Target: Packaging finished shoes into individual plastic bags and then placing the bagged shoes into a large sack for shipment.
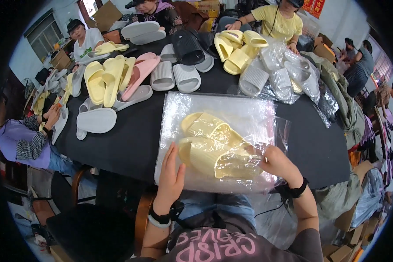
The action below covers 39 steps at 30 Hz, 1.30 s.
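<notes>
A pair of pale yellow slide slippers (pixel 201 153) lies side by side inside a clear plastic bag (pixel 238 168), toes toward the left. Under them is a flat stack of clear plastic bags (pixel 174 111) at the table's near edge. My right hand (pixel 280 165) has its fingers closed on the bag's right end, by the slippers' heels. Over the left part of the stack, my left hand (pixel 170 177) is open, fingers stretched out, close beside the toe of the nearer slipper. It holds nothing.
Loose yellow slippers (pixel 112 81), a pink slipper (pixel 142 72), grey slippers (pixel 163 76) and black slippers (pixel 187 47) crowd the black table (pixel 131 142). Bagged grey slippers (pixel 279 78) pile up at the far right. Several people sit around; a chair (pixel 89 227) stands at left.
</notes>
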{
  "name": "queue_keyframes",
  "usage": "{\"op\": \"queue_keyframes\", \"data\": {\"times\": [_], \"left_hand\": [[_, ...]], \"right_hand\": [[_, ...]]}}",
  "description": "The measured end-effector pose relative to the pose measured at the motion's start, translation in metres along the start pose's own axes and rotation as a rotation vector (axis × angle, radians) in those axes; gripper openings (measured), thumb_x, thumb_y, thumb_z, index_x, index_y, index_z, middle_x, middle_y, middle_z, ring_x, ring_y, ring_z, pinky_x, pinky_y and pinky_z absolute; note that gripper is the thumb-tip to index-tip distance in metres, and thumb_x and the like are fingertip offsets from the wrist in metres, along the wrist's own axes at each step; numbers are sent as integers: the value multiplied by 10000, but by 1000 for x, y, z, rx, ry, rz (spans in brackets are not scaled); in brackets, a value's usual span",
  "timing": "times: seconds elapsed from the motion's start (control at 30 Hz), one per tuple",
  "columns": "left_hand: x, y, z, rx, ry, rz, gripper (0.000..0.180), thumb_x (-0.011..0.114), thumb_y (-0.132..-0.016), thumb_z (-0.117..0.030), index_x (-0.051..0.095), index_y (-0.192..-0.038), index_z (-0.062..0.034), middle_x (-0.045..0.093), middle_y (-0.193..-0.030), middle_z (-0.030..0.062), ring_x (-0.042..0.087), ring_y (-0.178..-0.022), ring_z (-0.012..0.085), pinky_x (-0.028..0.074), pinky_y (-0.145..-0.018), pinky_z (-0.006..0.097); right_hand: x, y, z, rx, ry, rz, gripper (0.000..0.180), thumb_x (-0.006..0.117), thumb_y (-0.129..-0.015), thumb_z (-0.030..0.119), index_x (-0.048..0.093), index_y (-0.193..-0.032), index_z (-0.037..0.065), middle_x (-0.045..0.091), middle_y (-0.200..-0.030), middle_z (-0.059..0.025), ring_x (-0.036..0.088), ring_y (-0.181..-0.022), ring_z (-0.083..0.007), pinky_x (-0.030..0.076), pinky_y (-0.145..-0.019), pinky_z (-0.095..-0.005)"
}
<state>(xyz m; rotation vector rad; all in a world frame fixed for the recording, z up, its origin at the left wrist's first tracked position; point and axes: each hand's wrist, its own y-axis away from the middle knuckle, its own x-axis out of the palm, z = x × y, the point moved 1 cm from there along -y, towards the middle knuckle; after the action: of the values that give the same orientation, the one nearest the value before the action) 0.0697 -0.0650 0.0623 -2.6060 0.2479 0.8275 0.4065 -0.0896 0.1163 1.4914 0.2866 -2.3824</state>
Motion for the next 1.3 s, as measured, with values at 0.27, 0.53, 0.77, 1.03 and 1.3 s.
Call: {"op": "queue_keyframes", "data": {"times": [0.27,0.53,0.77,1.03,1.3], "left_hand": [[6,9,16,-9,77,-18,558,436,-1008,-116,247,-1501,63,285,-1552,263,273,-1444,403,223,-1183,435],[10,9,21,11,36,46,558,407,-1019,-160,247,-1498,75,299,-1542,270,263,-1445,415,177,-1195,464],[17,6,23,6,-64,70,573,427,-1008,-175,254,-1486,89,320,-1521,289,281,-1432,425,173,-1191,488],[25,9,26,13,-154,92,584,404,-1011,-179,225,-1501,82,296,-1539,280,273,-1443,402,154,-1200,480],[32,15,42,-28,-172,71,618,318,-1041,-317,214,-1512,70,294,-1546,267,282,-1441,394,150,-1201,484]], "right_hand": [[21,3,-19,103,-583,74,393,626,-931,120,584,-1314,43,652,-935,-171,597,-767,-281,494,-774,-345],[9,-15,10,-306,-45,86,436,703,-853,181,594,-1262,79,607,-1239,-187,578,-1103,-353,465,-946,-436],[36,-64,-5,-602,-239,150,423,725,-852,260,591,-1217,94,419,-1474,-180,426,-1330,-378,355,-1108,-449],[60,-91,21,-685,17,173,395,605,-930,314,586,-1253,86,403,-1454,-245,333,-1396,-408,297,-1150,-467],[37,-68,12,-146,-284,267,325,629,-861,175,619,-1135,0,459,-1381,-248,393,-1324,-436,338,-1106,-490]]}}
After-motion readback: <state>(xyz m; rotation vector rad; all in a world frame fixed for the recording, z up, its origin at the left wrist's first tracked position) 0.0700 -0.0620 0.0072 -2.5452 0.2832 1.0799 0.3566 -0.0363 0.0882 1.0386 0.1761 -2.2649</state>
